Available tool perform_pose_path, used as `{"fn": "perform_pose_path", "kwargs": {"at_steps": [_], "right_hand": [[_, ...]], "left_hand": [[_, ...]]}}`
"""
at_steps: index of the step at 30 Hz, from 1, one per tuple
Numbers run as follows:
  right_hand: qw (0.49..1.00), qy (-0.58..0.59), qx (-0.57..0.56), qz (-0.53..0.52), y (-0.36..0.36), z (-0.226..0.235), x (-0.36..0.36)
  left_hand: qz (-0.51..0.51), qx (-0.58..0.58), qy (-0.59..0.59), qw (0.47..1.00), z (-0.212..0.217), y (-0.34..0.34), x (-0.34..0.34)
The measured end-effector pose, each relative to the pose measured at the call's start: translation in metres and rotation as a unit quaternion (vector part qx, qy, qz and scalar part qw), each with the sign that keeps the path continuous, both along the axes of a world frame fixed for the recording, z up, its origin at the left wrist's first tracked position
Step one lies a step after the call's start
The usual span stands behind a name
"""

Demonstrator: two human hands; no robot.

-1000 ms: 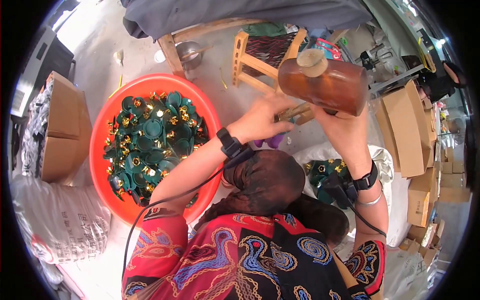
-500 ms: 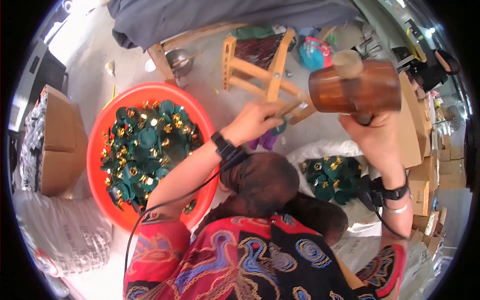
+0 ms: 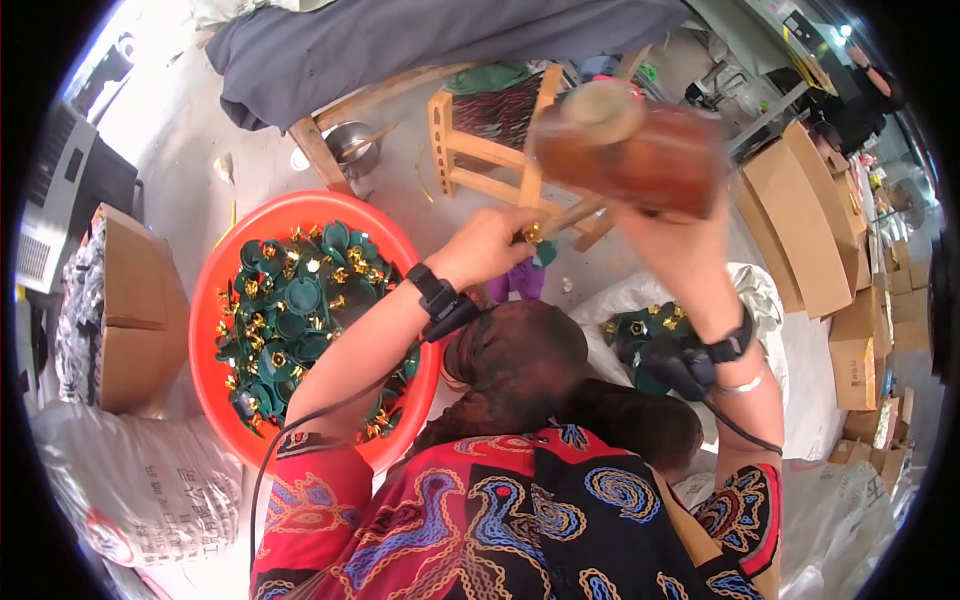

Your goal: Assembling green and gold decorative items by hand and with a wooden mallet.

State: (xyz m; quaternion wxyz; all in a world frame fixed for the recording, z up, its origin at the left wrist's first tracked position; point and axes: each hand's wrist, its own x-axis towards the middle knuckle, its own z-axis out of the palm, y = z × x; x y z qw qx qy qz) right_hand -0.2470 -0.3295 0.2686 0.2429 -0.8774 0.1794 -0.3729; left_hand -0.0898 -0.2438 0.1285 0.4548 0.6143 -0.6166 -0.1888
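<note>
My right hand [image 3: 682, 255] is closed on a wooden mallet, and its broad brown head [image 3: 640, 155] is blurred by motion and covers part of my fingers. To the left of it, my left hand [image 3: 485, 246] pinches a small dark green piece with a gold flower-shaped fitting [image 3: 534, 234]. A wooden rod [image 3: 574, 217] meets that fitting; the mallet head hides its far end. Many similar green pieces with gold fittings [image 3: 303, 295] fill a round red tub [image 3: 203, 372] beside my left forearm. More green pieces [image 3: 640, 328] lie in a white sack [image 3: 757, 290] under my right wrist.
A wooden folding stool [image 3: 486, 150] stands ahead, with a metal bowl [image 3: 352, 150] to its left. Cardboard boxes [image 3: 800, 225] line the right side. An open carton [image 3: 140, 300] and a plastic sack [image 3: 150, 485] stand at left. A person [image 3: 868, 80] is at the far right.
My right hand and the mallet have swung left, toward my left hand. The gold fitting at my left fingertips now shows. The view has shifted slightly.
</note>
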Motion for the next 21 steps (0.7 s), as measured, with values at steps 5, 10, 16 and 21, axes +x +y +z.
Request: {"fn": "perform_pose_path", "kwargs": {"at_steps": [5, 10, 16, 21], "right_hand": [[0.985, -0.092, -0.059, -0.130, -0.010, 0.060, -0.078], [0.965, -0.054, -0.145, -0.211, 0.004, 0.084, -0.119], [0.962, -0.043, -0.114, -0.244, 0.007, 0.051, -0.154], [0.975, -0.071, 0.002, -0.213, 0.003, 0.024, -0.129]], "left_hand": [[0.005, 0.091, -0.191, 0.977, 0.032, -0.015, -0.003], [-0.200, -0.188, 0.028, 0.961, 0.063, -0.069, -0.064], [-0.010, 0.049, 0.001, 0.999, 0.049, -0.012, 0.035], [0.267, 0.122, -0.192, 0.937, -0.082, 0.118, 0.128]]}}
